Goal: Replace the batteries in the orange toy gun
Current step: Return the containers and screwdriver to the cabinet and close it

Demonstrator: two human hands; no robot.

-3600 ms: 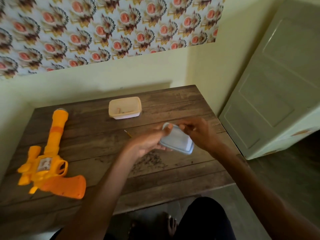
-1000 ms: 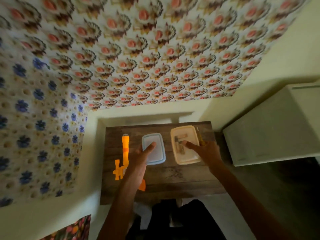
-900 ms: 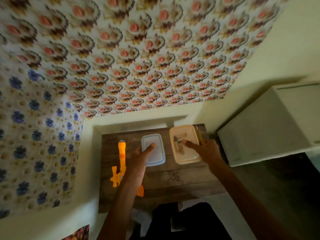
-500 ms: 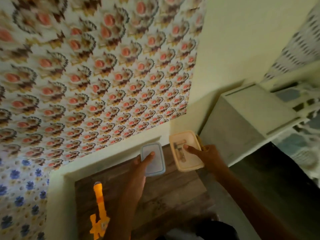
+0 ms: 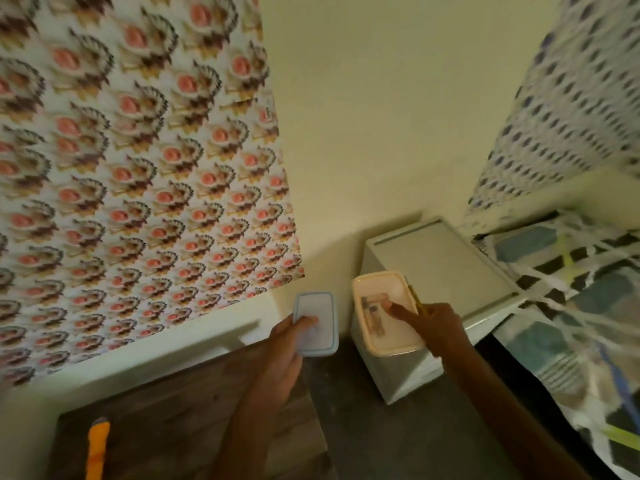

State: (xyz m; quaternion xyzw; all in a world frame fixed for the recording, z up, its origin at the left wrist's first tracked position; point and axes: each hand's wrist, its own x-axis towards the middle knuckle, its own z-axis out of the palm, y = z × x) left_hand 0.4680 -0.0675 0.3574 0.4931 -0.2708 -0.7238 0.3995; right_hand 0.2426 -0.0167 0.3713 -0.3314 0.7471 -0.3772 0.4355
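Out beyond the bench (image 5: 173, 427) edge we've swung both grips. Left grip (image 5: 287, 344) pinches the lid (image 5: 317, 317), right grip (image 5: 438, 327) is clamped on the tub (image 5: 398, 336), both lifted clear. Our orange toy gun (image 5: 98, 448) lies well left of them, on the bench, so the swap looks unstarted.

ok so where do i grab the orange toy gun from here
Only its barrel shows, a long round tube lying flat on the table, pointing away from you. Come down from above and wrap your fingers across it; the handle is out of frame. Free the left hand first: it holds the lid.
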